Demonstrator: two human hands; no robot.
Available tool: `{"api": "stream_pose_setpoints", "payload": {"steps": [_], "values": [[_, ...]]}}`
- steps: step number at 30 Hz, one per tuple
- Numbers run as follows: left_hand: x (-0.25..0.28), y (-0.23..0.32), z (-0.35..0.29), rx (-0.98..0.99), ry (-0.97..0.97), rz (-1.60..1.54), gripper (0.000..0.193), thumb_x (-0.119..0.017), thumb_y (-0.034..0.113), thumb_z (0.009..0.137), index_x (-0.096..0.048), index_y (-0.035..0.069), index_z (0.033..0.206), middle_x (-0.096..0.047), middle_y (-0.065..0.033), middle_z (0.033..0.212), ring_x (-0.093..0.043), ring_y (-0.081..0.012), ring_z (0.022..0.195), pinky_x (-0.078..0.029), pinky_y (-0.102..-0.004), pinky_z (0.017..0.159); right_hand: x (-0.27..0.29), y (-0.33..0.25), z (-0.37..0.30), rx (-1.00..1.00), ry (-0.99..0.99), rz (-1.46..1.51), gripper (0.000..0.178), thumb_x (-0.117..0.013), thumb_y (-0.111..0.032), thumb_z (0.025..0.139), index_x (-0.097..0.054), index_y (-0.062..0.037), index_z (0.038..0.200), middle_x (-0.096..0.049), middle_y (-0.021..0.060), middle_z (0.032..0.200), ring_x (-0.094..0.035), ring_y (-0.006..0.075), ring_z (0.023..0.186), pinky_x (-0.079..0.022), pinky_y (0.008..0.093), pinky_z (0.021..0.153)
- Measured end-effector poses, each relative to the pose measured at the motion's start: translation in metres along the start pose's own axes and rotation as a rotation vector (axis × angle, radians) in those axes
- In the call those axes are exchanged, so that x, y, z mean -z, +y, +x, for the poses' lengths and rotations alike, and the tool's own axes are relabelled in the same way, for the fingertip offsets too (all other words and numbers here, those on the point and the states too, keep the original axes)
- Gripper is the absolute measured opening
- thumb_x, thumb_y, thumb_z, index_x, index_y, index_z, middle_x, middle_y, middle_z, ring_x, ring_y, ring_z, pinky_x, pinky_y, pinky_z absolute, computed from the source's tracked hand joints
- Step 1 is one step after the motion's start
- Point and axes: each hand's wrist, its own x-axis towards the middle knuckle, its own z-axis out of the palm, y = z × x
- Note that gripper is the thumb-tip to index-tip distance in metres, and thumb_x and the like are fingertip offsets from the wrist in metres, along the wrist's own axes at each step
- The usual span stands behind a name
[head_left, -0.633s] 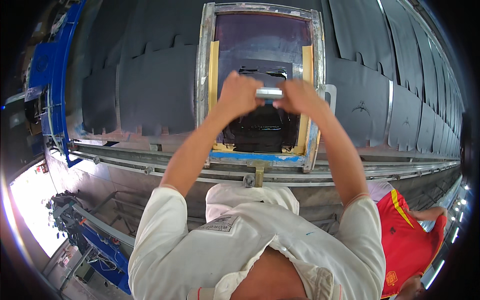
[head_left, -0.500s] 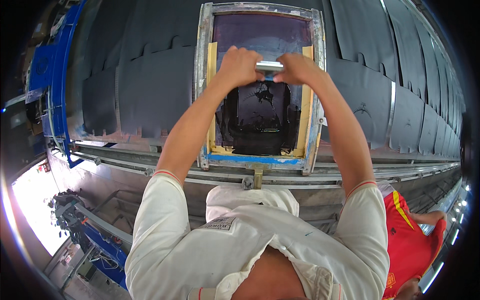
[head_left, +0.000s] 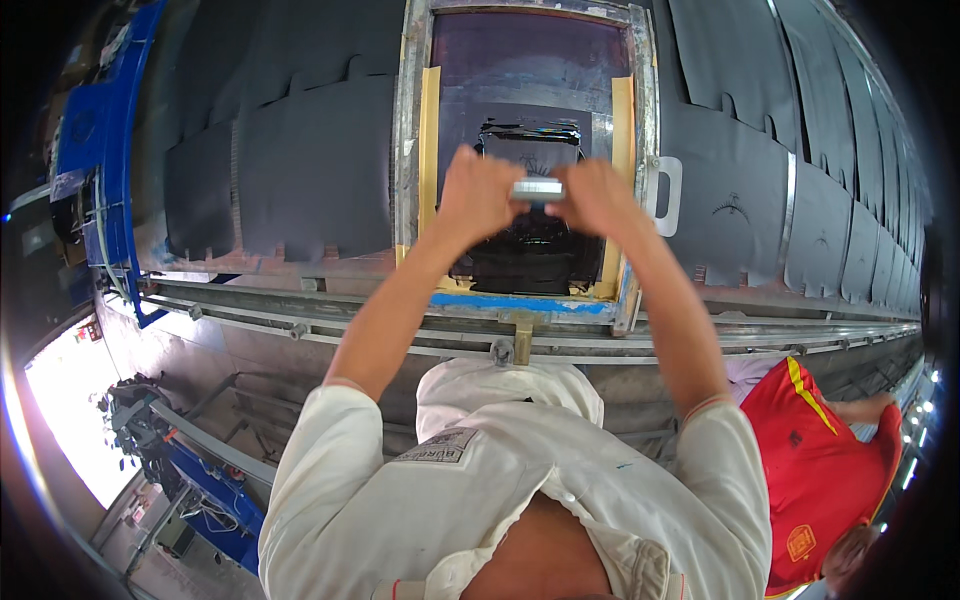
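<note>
Gripping a squeegee (head_left: 539, 188) between them, the person's two bare hands were side by side over a screen-printing frame (head_left: 416, 120). The left hand (head_left: 478, 192) was curled closed around the tool's left end and the right hand (head_left: 597, 195) around its right end, leaving a short pale metal stretch of its top bare in the gap; motion blur hid exactly how the fingers lay. The squeegee stood crosswise above the dark mesh (head_left: 520, 60), with glossy black ink (head_left: 530, 265) spread on its near side and a broken wet line of it on its far side. Tan masking tape (head_left: 622, 130) bordered the mesh, and a blue strip (head_left: 525, 302) ran along the frame's near edge. A white handle (head_left: 674, 200) stuck out just beside the frame's right side. Flat black sheets (head_left: 310, 180) lay on both sides of the frame, some on the right bearing a dark arc-shaped mark. Metal rails (head_left: 390, 333) passed along the near edge, and a co-worker in a red shirt (head_left: 825, 470) was at the lower right.
</note>
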Motion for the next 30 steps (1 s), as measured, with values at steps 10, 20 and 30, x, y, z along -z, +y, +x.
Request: {"api": "stream_pose_setpoints", "payload": {"steps": [10, 20, 30], "values": [[0.000, 0.001, -0.035, -0.146, -0.068, -0.166, 0.024, -0.081, 0.033, 0.082, -0.072, 0.014, 0.095, -0.070, -0.0038, 0.091, -0.066, -0.0253, 0.095, -0.044, -0.0411, 0.085, -0.017, 0.045, -0.068, -0.123, 0.719, 0.353, 0.042, -0.080, -0.037, 0.088, -0.073, -0.0104, 0.119, -0.075, 0.0142, 0.108, -0.068, 0.0328, 0.103, -0.050, 0.0449, 0.096], [0.020, -0.029, 0.064, -0.078, 0.134, -0.101, 0.021, -0.080, 0.030, 0.081, -0.073, 0.012, 0.091, -0.071, -0.0073, 0.093, -0.065, -0.0316, 0.095, -0.047, -0.0455, 0.085, -0.049, 0.127, -0.034, -0.738, 0.785, 0.781, 0.034, -0.067, -0.038, 0.099, -0.071, -0.0079, 0.114, -0.074, 0.0111, 0.090, -0.070, 0.0248, 0.084, -0.052, 0.0379, 0.079], [-0.013, 0.036, -0.120, -0.036, 0.484, -0.150, 0.040, -0.073, -0.003, 0.064, -0.072, 0.013, 0.101, -0.067, -0.0013, 0.104, -0.062, -0.0251, 0.095, -0.045, -0.0405, 0.082, 0.019, 0.078, -0.032, -0.628, 0.857, 0.860, 0.025, -0.069, -0.030, 0.099, -0.071, -0.0055, 0.105, -0.059, 0.0015, 0.066, -0.054, 0.0120, 0.060, -0.043, 0.0331, 0.058]]}}
